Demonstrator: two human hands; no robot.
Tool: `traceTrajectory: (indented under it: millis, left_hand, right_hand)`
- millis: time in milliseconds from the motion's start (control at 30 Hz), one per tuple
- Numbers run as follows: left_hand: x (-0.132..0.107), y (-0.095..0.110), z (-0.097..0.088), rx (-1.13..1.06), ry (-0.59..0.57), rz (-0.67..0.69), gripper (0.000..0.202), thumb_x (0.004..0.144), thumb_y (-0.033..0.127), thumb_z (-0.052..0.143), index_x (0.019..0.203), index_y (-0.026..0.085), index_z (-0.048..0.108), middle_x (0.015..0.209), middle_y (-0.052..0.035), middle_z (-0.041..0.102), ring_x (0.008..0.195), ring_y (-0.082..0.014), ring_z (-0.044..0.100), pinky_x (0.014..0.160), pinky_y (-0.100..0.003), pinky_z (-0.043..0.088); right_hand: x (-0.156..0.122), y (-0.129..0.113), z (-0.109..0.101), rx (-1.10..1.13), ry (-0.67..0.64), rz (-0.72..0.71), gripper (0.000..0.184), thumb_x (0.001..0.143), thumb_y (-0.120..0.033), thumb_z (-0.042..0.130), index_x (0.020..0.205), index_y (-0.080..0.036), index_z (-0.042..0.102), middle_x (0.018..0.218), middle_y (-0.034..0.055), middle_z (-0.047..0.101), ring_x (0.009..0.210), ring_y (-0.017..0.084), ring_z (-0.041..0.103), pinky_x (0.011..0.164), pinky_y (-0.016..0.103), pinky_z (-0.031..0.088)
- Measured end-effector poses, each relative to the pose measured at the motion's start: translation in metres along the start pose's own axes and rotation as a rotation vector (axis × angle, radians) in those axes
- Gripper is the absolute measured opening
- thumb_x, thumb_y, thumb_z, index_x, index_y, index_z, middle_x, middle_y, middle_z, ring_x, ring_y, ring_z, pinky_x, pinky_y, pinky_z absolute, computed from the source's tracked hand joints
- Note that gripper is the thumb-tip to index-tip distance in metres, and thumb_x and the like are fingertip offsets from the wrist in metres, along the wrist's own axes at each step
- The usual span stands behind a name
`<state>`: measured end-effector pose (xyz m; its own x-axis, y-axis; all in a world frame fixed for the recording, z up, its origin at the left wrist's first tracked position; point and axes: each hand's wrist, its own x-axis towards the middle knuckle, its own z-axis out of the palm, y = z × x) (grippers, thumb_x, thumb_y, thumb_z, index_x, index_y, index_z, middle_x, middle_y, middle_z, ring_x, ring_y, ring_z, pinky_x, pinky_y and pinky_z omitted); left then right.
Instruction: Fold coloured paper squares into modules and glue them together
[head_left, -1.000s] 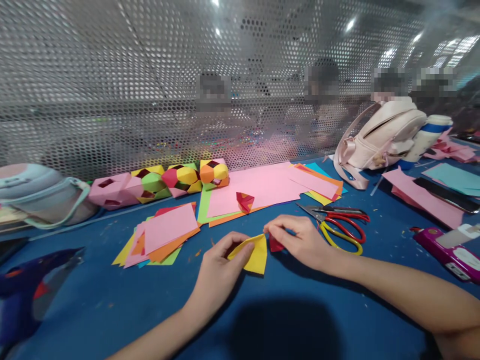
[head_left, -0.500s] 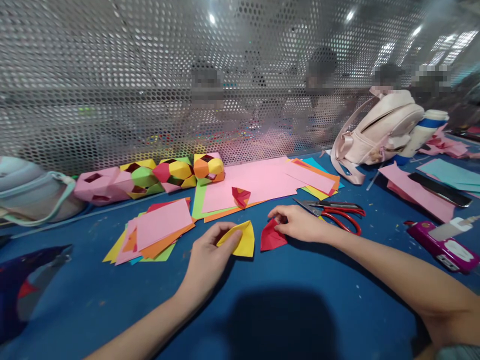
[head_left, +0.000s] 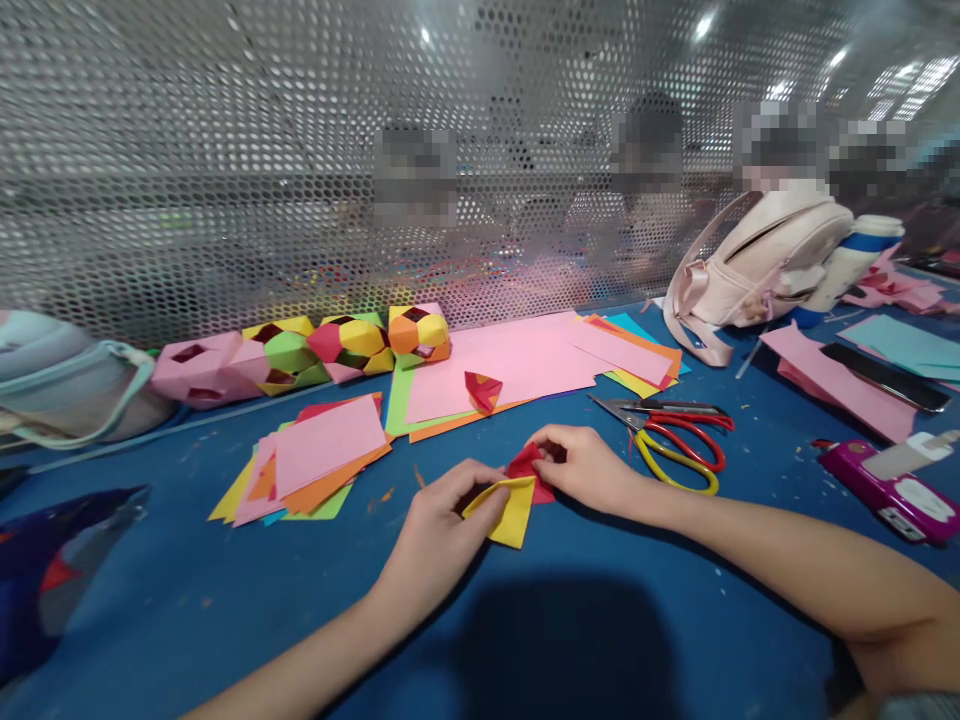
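Between thumb and fingers, my left hand (head_left: 448, 520) pinches a folded yellow paper piece (head_left: 514, 515). Just to its right, my right hand (head_left: 583, 468) grips a folded red paper piece (head_left: 523, 462) by its edge. The yellow piece overlaps the red one in view, hiding part of it; whether they are joined I cannot tell. Beyond the hands, a small folded red and orange paper piece (head_left: 484, 392) lies on a large pink sheet (head_left: 525, 350). Scissors with red and yellow handles (head_left: 679, 460) rest to the right of my right hand.
Left of my hands lies a stack of coloured squares (head_left: 330, 450). Behind it runs a row of folded paper shapes (head_left: 277, 355) along a perforated metal screen (head_left: 300, 200). Rightward are a purple glue gun (head_left: 892, 490), a phone (head_left: 885, 378), a pink backpack (head_left: 757, 270) and a bottle (head_left: 851, 265).
My left hand has brought the yellow piece rightward and nearer to me. The right hand has shifted slightly left with the red piece, so the two pieces now overlap.
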<state>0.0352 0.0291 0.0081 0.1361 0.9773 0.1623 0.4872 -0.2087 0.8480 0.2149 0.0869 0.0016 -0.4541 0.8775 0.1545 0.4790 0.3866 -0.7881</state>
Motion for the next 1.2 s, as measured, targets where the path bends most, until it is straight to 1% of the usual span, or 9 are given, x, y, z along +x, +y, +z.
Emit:
traceTrajectory:
  millis: [67,167,267,400,667,833,967,1100,1200]
  left_hand:
    - [-0.0017,-0.0018,0.0007,0.043,-0.027,0.078,0.016,0.083,0.026,0.049,0.078,0.019,0.062,0.078,-0.0017,0.063,0.071,-0.0145,0.058,0.065,-0.023,0.044]
    - [-0.0025,-0.0023,0.0015,0.077,-0.041,0.124,0.017,0.085,0.024,0.046,0.078,0.019,0.061,0.077,-0.0017,0.063,0.070,-0.0139,0.058,0.064,-0.023,0.044]
    - [-0.0015,-0.0019,0.0022,0.076,-0.046,0.117,0.017,0.085,0.024,0.046,0.078,0.019,0.061,0.077,-0.0017,0.062,0.069,-0.0138,0.058,0.063,-0.023,0.044]
    - [-0.0007,-0.0008,0.0026,0.060,-0.043,0.102,0.017,0.085,0.024,0.046,0.079,0.019,0.061,0.077,-0.0019,0.062,0.070,-0.0141,0.058,0.062,-0.023,0.044]
    - [-0.0001,-0.0024,0.0034,0.072,-0.008,0.101,0.017,0.084,0.026,0.046,0.079,0.019,0.061,0.076,-0.0027,0.063,0.068,-0.0149,0.058,0.061,-0.024,0.044]
    - [0.0003,-0.0027,0.0030,0.062,-0.015,0.081,0.017,0.083,0.025,0.048,0.077,0.020,0.062,0.075,-0.0014,0.063,0.068,-0.0142,0.059,0.061,-0.022,0.044]
    - [-0.0006,-0.0033,0.0033,0.060,-0.007,0.071,0.016,0.083,0.026,0.048,0.077,0.020,0.062,0.075,-0.0013,0.063,0.068,-0.0144,0.058,0.061,-0.023,0.045]
    - [0.0006,-0.0058,0.0023,0.049,0.050,0.058,0.017,0.082,0.030,0.049,0.078,0.020,0.062,0.079,-0.0029,0.065,0.073,-0.0166,0.060,0.064,-0.025,0.046]
    - [0.0014,-0.0044,-0.0009,0.026,0.172,0.065,0.014,0.080,0.030,0.053,0.078,0.020,0.063,0.084,-0.0041,0.066,0.081,-0.0190,0.060,0.072,-0.028,0.047]
  right_hand:
    - [-0.0005,0.0002,0.0006,0.011,-0.009,-0.001,0.016,0.074,-0.011,0.053,0.085,-0.015,0.064,0.068,-0.0015,0.057,0.062,0.009,0.049,0.056,0.020,0.038]
    - [-0.0009,-0.0023,0.0005,0.000,-0.005,-0.009,0.013,0.073,-0.014,0.057,0.083,-0.015,0.065,0.068,-0.0018,0.058,0.062,0.009,0.050,0.057,0.021,0.038]
    - [-0.0012,-0.0047,0.0005,0.006,0.010,-0.032,0.009,0.077,-0.017,0.058,0.078,-0.015,0.067,0.071,-0.0001,0.061,0.064,0.010,0.053,0.060,0.022,0.040]
    - [-0.0022,-0.0043,0.0012,0.072,0.031,-0.060,0.014,0.079,-0.013,0.056,0.073,-0.014,0.069,0.072,0.0016,0.065,0.068,0.011,0.058,0.063,0.022,0.042]
    - [-0.0030,-0.0031,0.0013,0.056,0.047,-0.089,0.012,0.078,-0.021,0.061,0.083,-0.016,0.071,0.076,0.0020,0.065,0.068,0.012,0.057,0.061,0.023,0.043]
    - [-0.0031,-0.0050,-0.0006,0.106,0.062,-0.123,0.019,0.084,-0.018,0.052,0.081,-0.016,0.070,0.078,0.0030,0.067,0.073,0.012,0.059,0.067,0.023,0.044]
    - [-0.0034,-0.0045,-0.0005,0.100,0.058,-0.120,0.018,0.085,-0.021,0.052,0.084,-0.016,0.070,0.081,0.0032,0.067,0.074,0.012,0.059,0.068,0.023,0.044]
    - [-0.0031,-0.0017,0.0003,0.043,0.084,-0.121,0.015,0.083,-0.022,0.055,0.085,-0.016,0.069,0.079,0.0026,0.064,0.069,0.011,0.056,0.063,0.023,0.043]
    - [-0.0009,0.0016,0.0014,0.007,0.134,-0.145,0.015,0.082,-0.018,0.055,0.080,-0.016,0.070,0.072,0.0015,0.060,0.067,0.011,0.055,0.062,0.023,0.042]
